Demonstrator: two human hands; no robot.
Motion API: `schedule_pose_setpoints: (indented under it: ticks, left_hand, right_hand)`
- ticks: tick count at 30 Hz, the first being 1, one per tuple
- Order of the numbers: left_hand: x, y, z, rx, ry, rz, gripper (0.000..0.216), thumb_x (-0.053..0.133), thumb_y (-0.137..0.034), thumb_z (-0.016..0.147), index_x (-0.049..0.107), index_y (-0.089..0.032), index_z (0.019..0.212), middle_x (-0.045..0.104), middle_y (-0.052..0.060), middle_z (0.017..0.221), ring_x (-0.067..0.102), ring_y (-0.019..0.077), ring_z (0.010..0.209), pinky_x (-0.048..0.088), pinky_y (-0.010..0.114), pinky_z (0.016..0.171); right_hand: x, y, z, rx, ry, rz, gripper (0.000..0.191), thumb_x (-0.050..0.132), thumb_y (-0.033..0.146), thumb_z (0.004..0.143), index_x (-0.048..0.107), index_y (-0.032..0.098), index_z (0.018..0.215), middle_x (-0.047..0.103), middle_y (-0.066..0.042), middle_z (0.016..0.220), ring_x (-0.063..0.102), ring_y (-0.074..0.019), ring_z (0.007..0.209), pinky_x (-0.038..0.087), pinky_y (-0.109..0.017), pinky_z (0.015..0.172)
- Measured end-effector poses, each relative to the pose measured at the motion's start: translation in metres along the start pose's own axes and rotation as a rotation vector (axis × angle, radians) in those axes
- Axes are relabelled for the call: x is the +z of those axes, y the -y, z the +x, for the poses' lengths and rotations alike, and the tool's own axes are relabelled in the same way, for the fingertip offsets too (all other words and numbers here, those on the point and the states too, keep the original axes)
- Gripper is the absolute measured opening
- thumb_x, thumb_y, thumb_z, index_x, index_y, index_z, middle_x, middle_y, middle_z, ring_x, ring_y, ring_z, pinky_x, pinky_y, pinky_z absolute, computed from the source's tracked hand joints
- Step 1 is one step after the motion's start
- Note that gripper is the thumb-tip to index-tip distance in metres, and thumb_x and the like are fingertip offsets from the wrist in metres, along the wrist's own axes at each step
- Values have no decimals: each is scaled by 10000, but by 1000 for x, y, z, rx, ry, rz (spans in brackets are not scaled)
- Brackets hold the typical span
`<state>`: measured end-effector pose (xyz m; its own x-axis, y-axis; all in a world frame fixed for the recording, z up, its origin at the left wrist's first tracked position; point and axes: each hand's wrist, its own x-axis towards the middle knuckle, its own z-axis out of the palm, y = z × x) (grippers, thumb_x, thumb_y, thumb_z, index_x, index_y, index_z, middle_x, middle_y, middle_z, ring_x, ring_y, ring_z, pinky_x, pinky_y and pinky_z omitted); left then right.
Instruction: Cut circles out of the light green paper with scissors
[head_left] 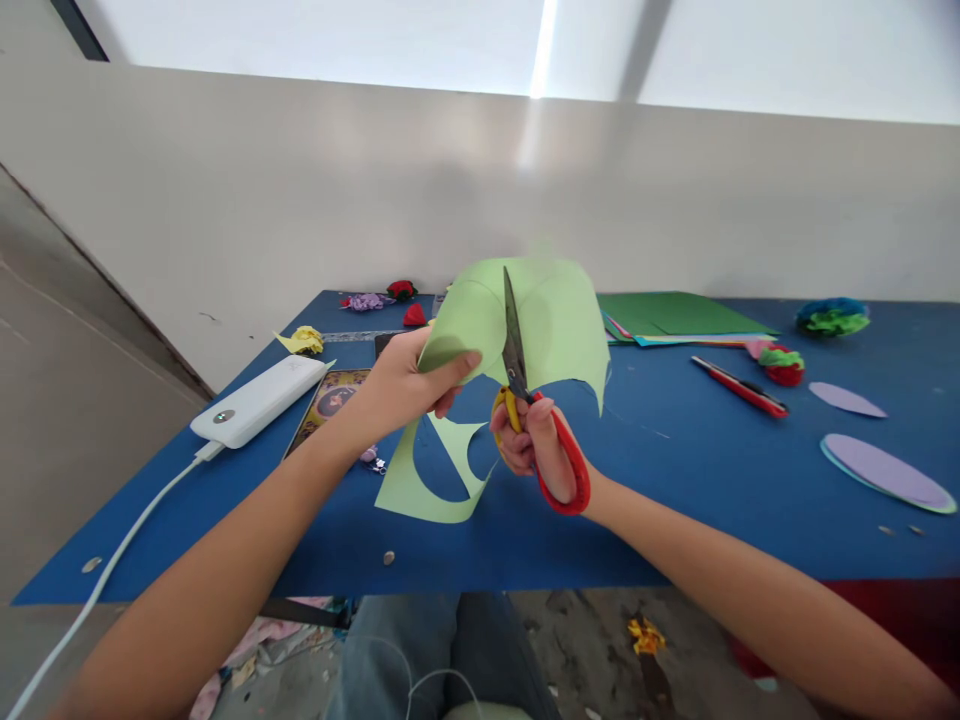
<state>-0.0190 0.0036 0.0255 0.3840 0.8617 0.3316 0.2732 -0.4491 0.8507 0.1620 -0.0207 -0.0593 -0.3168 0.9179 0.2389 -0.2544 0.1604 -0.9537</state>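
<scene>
My left hand (435, 370) pinches the left side of a light green paper sheet (559, 320), thumb on the near face. The sheet is held up above the table and has faint curved lines on it. In my right hand (529, 445) is a pair of scissors (516, 350) with a red and yellow handle, fingers through the loops. Its dark blades point upward against the paper, at the cut between the left part and the right part. Below, a green paper offcut (439, 510) with rounded cut-outs lies on the blue table (637, 520).
A white power bank (259, 400) with a cable lies at left, near a yellow crumpled paper (304, 340). Stacked coloured sheets (682, 315) lie behind. At right are a red cutter knife (739, 385), paper flowers (832, 318) and lilac paper ovals (889, 470). A wall stands behind the table.
</scene>
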Motion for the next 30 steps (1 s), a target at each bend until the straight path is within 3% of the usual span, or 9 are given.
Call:
schedule_pose_setpoints:
  ticks: [21, 26, 28, 30]
  left_hand:
    - [-9, -1, 1, -115, -5, -78, 341, 659, -345, 810, 487, -169, 573, 483, -42, 444, 467, 67, 373, 322, 186, 376]
    - [-15, 5, 4, -168, 49, -158, 374, 675, -385, 793, 492, -160, 556, 479, -24, 485, 459, 72, 350, 222, 197, 333]
    - [-16, 9, 8, -232, 126, -229, 358, 672, -415, 790, 514, -159, 598, 483, -20, 515, 461, 78, 350, 216, 204, 330]
    - [-15, 16, 12, -270, 146, -265, 323, 643, -472, 802, 578, -162, 744, 562, 12, 623, 545, 119, 441, 314, 218, 370]
  right_hand:
    - [2, 10, 2, 107, -55, -22, 594, 505, 760, 754, 505, 167, 727, 282, 104, 492, 230, -23, 362, 215, -159, 321]
    - [2, 11, 3, 132, -64, -53, 598, 516, 766, 741, 499, 169, 713, 289, 105, 473, 241, -26, 359, 228, -155, 314]
    - [2, 11, 4, 145, -68, -73, 595, 513, 764, 746, 498, 170, 713, 286, 107, 464, 240, -27, 355, 230, -155, 315]
    - [1, 11, 5, 163, -80, -71, 601, 508, 770, 744, 496, 170, 713, 288, 107, 463, 236, -25, 351, 220, -153, 315]
